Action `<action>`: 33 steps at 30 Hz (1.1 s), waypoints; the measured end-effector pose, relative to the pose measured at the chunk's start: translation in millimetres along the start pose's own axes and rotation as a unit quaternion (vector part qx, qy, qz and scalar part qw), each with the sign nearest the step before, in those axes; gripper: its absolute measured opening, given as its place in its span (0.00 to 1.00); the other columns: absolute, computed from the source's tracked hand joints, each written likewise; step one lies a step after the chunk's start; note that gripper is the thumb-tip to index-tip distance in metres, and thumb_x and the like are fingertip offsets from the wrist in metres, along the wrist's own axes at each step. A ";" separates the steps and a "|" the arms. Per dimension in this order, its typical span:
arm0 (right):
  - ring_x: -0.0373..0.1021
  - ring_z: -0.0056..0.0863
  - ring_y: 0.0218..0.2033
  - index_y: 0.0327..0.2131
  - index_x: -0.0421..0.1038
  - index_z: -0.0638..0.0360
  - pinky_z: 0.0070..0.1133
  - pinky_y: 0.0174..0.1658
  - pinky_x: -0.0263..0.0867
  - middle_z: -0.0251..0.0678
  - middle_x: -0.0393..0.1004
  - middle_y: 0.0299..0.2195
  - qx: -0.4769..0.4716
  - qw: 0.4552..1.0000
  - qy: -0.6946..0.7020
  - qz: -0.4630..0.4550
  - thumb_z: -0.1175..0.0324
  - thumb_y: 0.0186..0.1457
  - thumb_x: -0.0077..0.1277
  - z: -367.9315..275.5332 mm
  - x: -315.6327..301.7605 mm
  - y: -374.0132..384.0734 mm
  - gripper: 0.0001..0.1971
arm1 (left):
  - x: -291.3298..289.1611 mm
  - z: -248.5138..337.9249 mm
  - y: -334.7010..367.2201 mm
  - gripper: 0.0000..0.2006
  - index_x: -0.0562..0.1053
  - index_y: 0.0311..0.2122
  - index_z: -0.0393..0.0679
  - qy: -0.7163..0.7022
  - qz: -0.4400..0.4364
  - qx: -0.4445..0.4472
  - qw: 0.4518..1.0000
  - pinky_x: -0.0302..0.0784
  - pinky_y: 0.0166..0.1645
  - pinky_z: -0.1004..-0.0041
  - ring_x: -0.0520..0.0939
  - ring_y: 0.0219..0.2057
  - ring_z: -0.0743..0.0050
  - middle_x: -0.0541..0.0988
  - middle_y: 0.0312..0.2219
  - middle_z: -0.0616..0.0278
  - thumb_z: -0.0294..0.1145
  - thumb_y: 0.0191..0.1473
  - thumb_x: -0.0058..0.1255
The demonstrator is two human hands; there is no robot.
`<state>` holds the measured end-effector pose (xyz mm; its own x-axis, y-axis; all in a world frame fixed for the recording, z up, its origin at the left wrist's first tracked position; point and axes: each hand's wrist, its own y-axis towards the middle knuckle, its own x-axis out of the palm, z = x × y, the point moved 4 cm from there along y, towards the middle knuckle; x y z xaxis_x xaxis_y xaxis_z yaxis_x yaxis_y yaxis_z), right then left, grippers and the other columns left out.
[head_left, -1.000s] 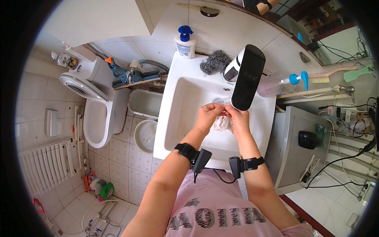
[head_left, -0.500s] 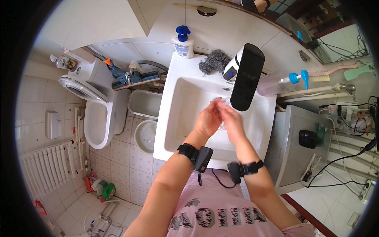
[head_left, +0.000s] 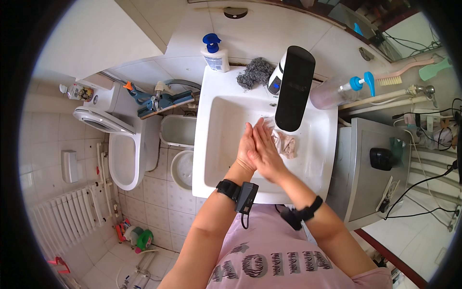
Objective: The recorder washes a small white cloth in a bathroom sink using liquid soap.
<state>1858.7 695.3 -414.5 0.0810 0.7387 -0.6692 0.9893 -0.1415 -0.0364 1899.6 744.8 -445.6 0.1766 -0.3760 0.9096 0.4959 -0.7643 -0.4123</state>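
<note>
My left hand (head_left: 246, 150) and my right hand (head_left: 267, 153) are pressed palm to palm over the white sink (head_left: 200, 159). The fingers of both are stretched out and point toward the faucet (head_left: 294, 89), which has a black top and a white body. A crumpled pale pink cloth (head_left: 285, 145) lies in the basin, just right of my right hand and below the faucet's end. No object shows between my palms, though their inner sides are hidden. Each wrist carries a black strap with a small device.
Behind the basin stand a white pump bottle (head_left: 215, 55) with a blue top, a grey mesh scrubber (head_left: 255, 73) and a clear bottle (head_left: 332, 95) with a blue pump. Left are a toilet (head_left: 126, 156) and a round bucket (head_left: 183, 169). A grey cabinet (head_left: 368, 168) stands right.
My hands have come together flat and shifted slightly left of the faucet's end. The pink cloth, mostly hidden behind my right hand before, now shows.
</note>
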 end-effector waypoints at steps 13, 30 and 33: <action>0.48 0.35 0.57 0.53 0.52 0.64 0.30 0.60 0.40 0.44 0.52 0.55 -0.024 0.972 -0.232 -0.024 0.68 0.48 0.38 2.0 -17.4 6.2 0.26 | 1.8 -4.9 5.5 0.19 0.60 0.45 0.37 0.383 0.104 0.046 0.916 0.66 0.48 0.75 0.71 0.43 0.72 0.70 0.40 0.58 0.31 0.50 0.48; 0.50 0.33 0.57 0.50 0.59 0.64 0.31 0.58 0.45 0.41 0.54 0.54 -0.107 0.928 -0.349 -0.077 0.73 0.47 0.39 6.2 -12.3 -4.1 0.23 | -25.5 22.0 13.5 0.15 0.65 0.42 0.46 0.387 0.236 0.070 0.889 0.63 0.43 0.80 0.70 0.38 0.79 0.72 0.34 0.67 0.41 0.51 0.45; 0.54 0.33 0.55 0.43 0.65 0.69 0.30 0.57 0.48 0.43 0.61 0.49 -0.166 0.906 -0.384 -0.061 0.74 0.46 0.40 12.3 -7.1 -6.5 0.18 | -6.8 29.1 11.6 0.11 0.70 0.36 0.45 0.451 0.161 0.096 0.873 0.62 0.41 0.78 0.69 0.35 0.81 0.72 0.28 0.69 0.39 0.48 0.47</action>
<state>1850.2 682.9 -418.7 -0.0133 0.0402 -0.9991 0.9776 0.2104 -0.0045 1928.9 753.7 -455.1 -0.3646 -0.8808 0.3022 0.6930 -0.4734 -0.5437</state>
